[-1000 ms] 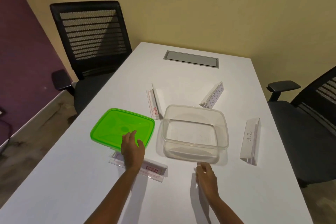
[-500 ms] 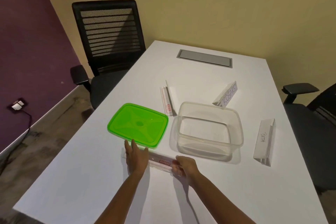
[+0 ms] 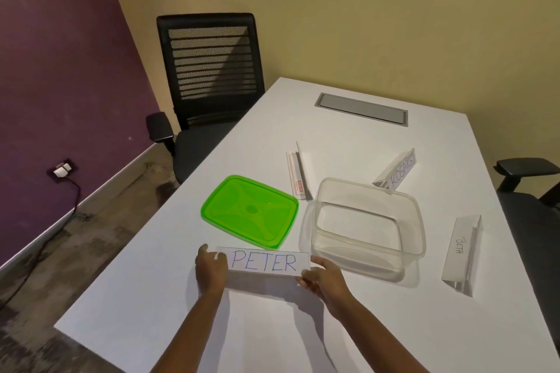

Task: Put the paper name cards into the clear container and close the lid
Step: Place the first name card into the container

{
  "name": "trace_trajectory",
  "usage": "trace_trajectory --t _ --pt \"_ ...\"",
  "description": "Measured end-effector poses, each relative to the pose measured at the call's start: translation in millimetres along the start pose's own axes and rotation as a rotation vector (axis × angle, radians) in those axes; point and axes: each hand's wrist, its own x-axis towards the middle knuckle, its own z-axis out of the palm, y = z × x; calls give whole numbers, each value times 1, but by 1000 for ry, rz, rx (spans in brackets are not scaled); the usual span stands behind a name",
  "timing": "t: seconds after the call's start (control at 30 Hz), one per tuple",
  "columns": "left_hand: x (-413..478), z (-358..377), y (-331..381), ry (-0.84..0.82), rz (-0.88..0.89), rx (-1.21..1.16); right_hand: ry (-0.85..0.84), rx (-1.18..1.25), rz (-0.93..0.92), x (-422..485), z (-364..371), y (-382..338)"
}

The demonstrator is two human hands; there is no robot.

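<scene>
- The PETER card point(image 3: 264, 262) is held at its two short ends, raised above the table point(image 3: 348, 327) just in front of the green lid point(image 3: 250, 211).
- The left end is pinched by the closed left hand point(image 3: 210, 271), the right end by the closed right hand point(image 3: 322, 277).
- The clear container point(image 3: 368, 222) is set open and empty, just right of the lid.
- Open table is left toward the near edge.

**A small office meeting room**

A long white conference table point(image 3: 348, 312) with a grey cable hatch point(image 3: 362, 108) fills the centre. Black mesh office chairs point(image 3: 209, 70) stand at upper left and right edge; desk name cards point(image 3: 397, 171) sit on top.
</scene>
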Motion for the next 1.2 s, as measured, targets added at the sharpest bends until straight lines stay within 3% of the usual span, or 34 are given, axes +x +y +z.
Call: trace_trajectory --t 0.37,0.73,0.97,1.2 --pt "-3 -7 11 36 3 -117 37 -281 -374 -19 3 -30" --pt "-19 23 88 -9 145 -275 321 -384 -799 -28 -23 -86" --pt "-38 63 139 -123 284 -315 561 -308 -810 -19 -74 -112" --pt "-59 114 175 -282 396 -233 664 -328 -625 -4 -129 -121"
